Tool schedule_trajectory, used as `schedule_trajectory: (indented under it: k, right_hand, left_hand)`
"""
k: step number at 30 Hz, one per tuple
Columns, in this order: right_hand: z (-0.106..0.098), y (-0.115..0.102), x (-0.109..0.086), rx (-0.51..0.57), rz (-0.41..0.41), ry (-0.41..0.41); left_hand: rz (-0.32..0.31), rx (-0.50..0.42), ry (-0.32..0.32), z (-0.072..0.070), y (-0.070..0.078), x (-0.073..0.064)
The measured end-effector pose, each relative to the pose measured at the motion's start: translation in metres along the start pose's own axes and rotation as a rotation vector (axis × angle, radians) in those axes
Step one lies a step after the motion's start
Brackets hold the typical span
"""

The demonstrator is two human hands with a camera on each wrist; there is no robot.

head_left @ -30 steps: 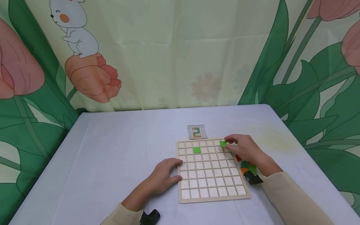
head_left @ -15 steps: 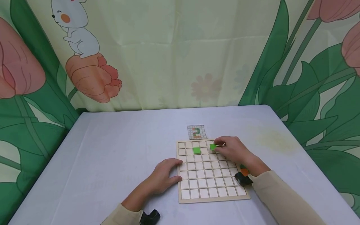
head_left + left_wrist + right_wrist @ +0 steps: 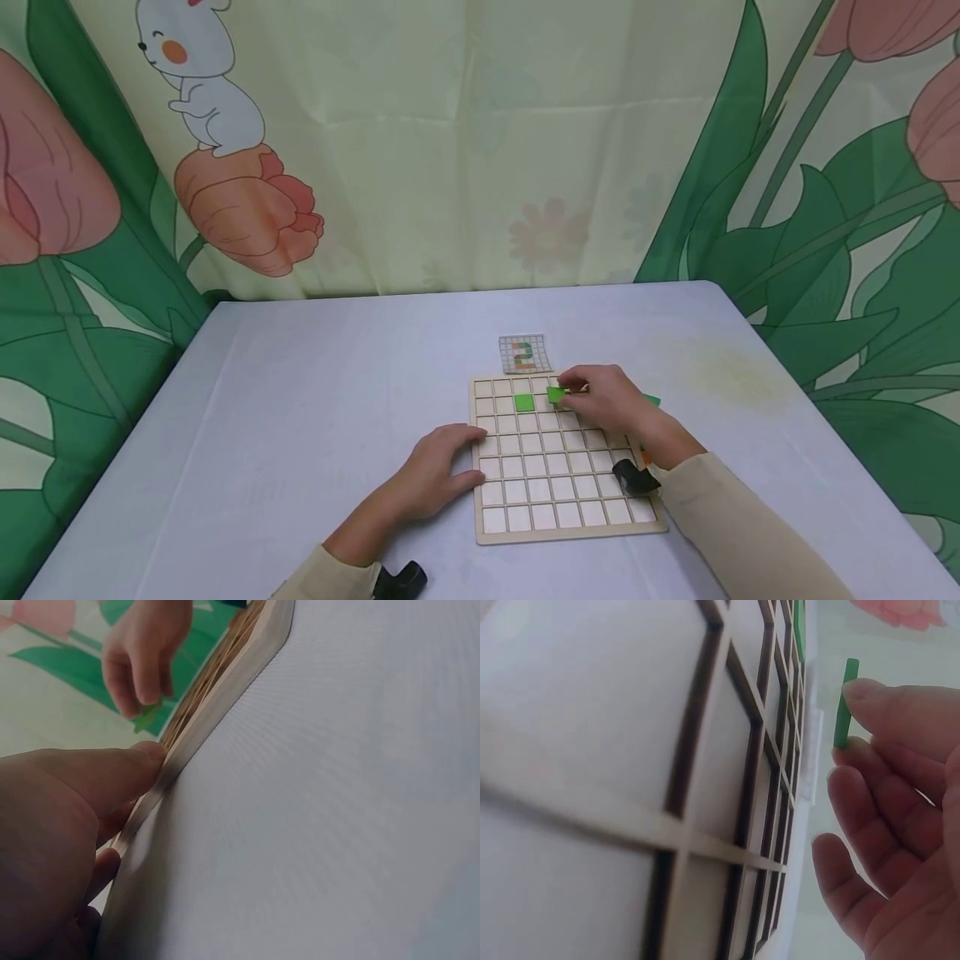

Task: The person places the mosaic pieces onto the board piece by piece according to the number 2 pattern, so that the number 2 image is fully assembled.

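A light wooden grid board [image 3: 572, 532] lies on the table, with one green square tile [image 3: 524, 403] in a cell near its far side. My right hand [image 3: 607, 402] pinches another green square tile [image 3: 555, 395] by its edge, between thumb and fingertips, above the board's far rows. The right wrist view shows this held tile [image 3: 845, 705] edge-on, apart from the grid. My left hand [image 3: 435, 468] rests against the board's left edge, thumb and index finger spread along it. In the left wrist view, the thumb of the left hand [image 3: 67, 825] touches the wooden rim.
A small pattern card [image 3: 524, 354] with a coloured figure on a grid lies just beyond the board. An orange piece [image 3: 646, 456] and a green piece [image 3: 652, 400] show partly behind the right arm. A printed curtain [image 3: 480, 167] hangs behind the white-covered table [image 3: 315, 375].
My right hand has carried the green tile leftward over the board, from the far right corner toward the tile lying in the grid. My left hand has stayed at the board's edge.
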State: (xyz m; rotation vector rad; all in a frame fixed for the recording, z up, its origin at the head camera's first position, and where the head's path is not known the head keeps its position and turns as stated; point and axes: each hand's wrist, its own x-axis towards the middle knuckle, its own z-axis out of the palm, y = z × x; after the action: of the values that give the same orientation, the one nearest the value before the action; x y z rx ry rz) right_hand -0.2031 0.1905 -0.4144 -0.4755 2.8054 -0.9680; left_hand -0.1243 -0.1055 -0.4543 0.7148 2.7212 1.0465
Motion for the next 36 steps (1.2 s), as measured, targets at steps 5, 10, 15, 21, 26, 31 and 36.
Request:
schedule_trajectory:
  k: [5,10,15,21,26,31,36]
  right_hand:
    - [0.003,-0.002,0.003,0.002,-0.031,-0.003]
    - [0.006,-0.003,0.006,-0.008,-0.051,-0.01]
    - [0.009,-0.003,0.008,-0.017,-0.065,-0.018]
    - [0.011,-0.002,0.008,-0.02,-0.052,-0.029]
    - [0.012,-0.003,0.009,-0.01,-0.056,-0.035]
    - [0.013,-0.003,0.009,-0.024,-0.062,-0.035]
    - [0.013,-0.002,0.01,-0.043,-0.064,-0.04]
  left_hand:
    - [-0.001,0.003,-0.003,0.0,0.0,0.001]
    - [-0.001,0.003,-0.002,0.0,-0.001,0.001]
    - [0.007,-0.002,0.004,0.001,-0.001,0.001]
    - [0.018,0.006,0.01,0.001,-0.001,0.001]
    - [0.036,0.005,0.021,0.0,0.0,0.0]
    - [0.042,0.0,0.024,0.0,0.0,-0.001]
    - [0.036,0.006,0.026,0.001,-0.001,0.0]
